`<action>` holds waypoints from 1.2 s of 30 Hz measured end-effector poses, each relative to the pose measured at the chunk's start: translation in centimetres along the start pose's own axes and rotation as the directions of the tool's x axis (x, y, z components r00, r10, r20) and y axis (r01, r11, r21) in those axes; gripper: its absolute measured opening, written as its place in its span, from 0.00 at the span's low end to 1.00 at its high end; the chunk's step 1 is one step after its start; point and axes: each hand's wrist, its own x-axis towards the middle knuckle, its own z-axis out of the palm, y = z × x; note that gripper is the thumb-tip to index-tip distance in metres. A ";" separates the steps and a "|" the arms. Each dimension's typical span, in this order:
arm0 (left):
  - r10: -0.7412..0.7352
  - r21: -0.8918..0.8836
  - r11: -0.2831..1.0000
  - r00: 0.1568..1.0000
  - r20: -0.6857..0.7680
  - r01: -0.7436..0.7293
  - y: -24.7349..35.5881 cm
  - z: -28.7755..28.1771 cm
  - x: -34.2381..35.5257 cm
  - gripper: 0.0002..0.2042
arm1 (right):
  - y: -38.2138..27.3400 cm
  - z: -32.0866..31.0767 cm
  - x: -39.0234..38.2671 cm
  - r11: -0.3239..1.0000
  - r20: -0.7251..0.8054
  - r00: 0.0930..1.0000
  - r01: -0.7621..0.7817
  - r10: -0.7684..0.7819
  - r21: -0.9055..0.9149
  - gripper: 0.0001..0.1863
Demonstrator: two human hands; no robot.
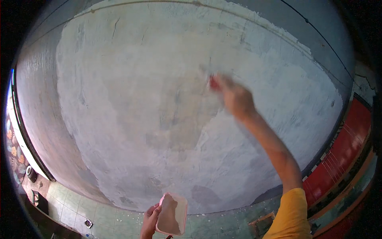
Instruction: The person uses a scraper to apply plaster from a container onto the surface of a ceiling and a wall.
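Head view: my right hand (238,99) grips a small red tool (214,83) up at the broad, pale-grey, patchily coated wall (119,167); motion blur hides its outer end, so I can't tell whether it touches. My left hand (150,219) clasps a rectangular white plastic tub with a pinkish rim (183,211), holding brownish paste (169,217), low before the wall. I'd judge light, even, overlapping strokes best over the darker patch (179,119) just below the tool, with the tub kept steady. Sideways room looks generous: the coating's ragged left border lies well apart, and a thin black cable (324,37) crosses the upper right corner.
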 end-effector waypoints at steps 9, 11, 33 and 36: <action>0.023 0.013 1.000 1.000 0.001 -0.023 -0.2 0.2 0.2 0.25 | 9.4 -2.9 13.1 0.982 -0.147 0.983 -0.132 0.111 -0.137 0.17; 0.008 0.014 1.000 1.000 0.000 -0.008 -0.4 0.1 0.1 0.26 | 6.8 0.0 9.3 0.971 -0.093 0.993 -0.092 0.073 -0.219 0.18; -0.005 -0.011 1.000 1.000 -0.020 0.005 -0.9 -0.4 0.5 0.26 | 1.9 0.8 8.8 0.979 -0.049 0.995 0.080 -0.091 -0.190 0.16; 0.002 0.005 1.000 1.000 -0.014 -0.002 -0.8 -0.6 0.4 0.26 | -1.2 1.6 3.6 0.980 -0.034 0.982 0.180 -0.183 -0.080 0.14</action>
